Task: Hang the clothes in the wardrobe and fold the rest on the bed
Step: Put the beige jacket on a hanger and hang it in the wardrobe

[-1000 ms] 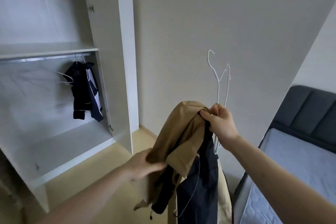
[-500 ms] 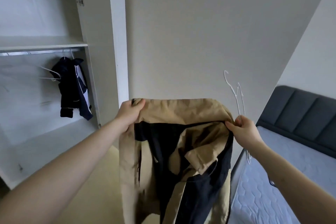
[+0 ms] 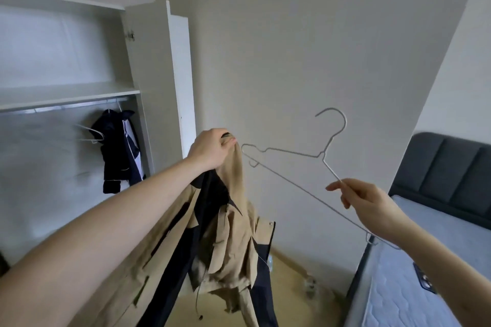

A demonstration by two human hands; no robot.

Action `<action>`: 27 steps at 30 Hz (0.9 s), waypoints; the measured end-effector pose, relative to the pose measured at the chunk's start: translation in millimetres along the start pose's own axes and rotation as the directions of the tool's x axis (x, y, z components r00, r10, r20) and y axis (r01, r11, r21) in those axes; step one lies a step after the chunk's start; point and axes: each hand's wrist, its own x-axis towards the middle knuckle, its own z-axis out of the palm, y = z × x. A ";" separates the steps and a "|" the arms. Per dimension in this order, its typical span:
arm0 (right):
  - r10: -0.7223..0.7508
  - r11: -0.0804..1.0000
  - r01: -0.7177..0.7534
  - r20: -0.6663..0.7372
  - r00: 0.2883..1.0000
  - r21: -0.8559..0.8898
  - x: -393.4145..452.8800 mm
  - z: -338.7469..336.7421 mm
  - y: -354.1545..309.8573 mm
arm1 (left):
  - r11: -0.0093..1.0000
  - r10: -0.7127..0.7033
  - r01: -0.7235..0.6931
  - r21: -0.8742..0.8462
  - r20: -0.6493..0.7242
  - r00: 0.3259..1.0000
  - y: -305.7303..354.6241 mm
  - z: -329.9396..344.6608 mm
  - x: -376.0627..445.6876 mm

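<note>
Tan jacket [image 3: 233, 223] with dark navy lining, in the head view: bunched at its top in the left hand [image 3: 211, 150], fingers curled tight round the fabric, the rest hanging slack below over the wooden floor [image 3: 287, 300], just right of the open wardrobe [image 3: 69, 93]. White wire hanger [image 3: 295, 156], pinched at its sloping shoulder wire by the right hand [image 3: 364, 200], thumb and fingers closed on the thin wire, hook pointing up against the plain wall [image 3: 305, 48]. Near tip of the hanger just beside the jacket's gathered top, right of the wardrobe door [image 3: 180, 82]; whether touching the cloth, cannot tell. Far end of the hanger passing behind the right wrist. Inside the wardrobe, under its white shelf [image 3: 66, 94], a metal rail [image 3: 63, 107] carrying a dark navy garment [image 3: 118, 151] with white trim, hung at the rail's right end. To the left of that garment, on the same rail, an empty white hanger [image 3: 91, 134]. Well to the right of the wardrobe, past both forearms, a bed [image 3: 414, 287] with a quilted pale mattress and a dark grey padded headboard [image 3: 449, 178] against the wall. Small dark label on the mattress top, too blurred to read.
</note>
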 end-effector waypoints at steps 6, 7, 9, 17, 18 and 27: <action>-0.052 0.999 0.052 -0.015 0.999 -0.015 -5.2 11.1 -15.9 | 0.998 -0.049 0.050 0.038 -0.041 0.998 -30.6 -21.5 8.2; -0.057 0.998 0.057 -0.003 0.998 -0.037 -3.1 14.5 -16.9 | 0.998 -0.050 0.052 0.030 -0.048 0.998 -32.0 -24.6 9.5; -0.071 0.993 0.072 0.013 0.997 -0.094 1.6 23.5 -16.4 | 0.999 -0.045 0.046 0.016 -0.041 0.998 -31.6 -30.6 10.9; -0.080 0.990 0.086 0.058 0.995 -0.115 24.8 74.6 -15.2 | 0.996 0.072 -0.074 -0.048 -0.048 0.996 2.8 -56.3 11.4; -0.084 0.989 0.091 0.069 0.994 -0.113 26.9 80.0 -17.1 | 0.994 0.089 -0.091 -0.057 -0.040 0.995 8.9 -58.9 11.7; 0.011 0.998 -0.016 0.076 0.997 0.058 37.8 114.8 -31.4 | 0.920 0.102 -0.110 -0.376 -0.041 0.994 70.0 -72.3 -3.5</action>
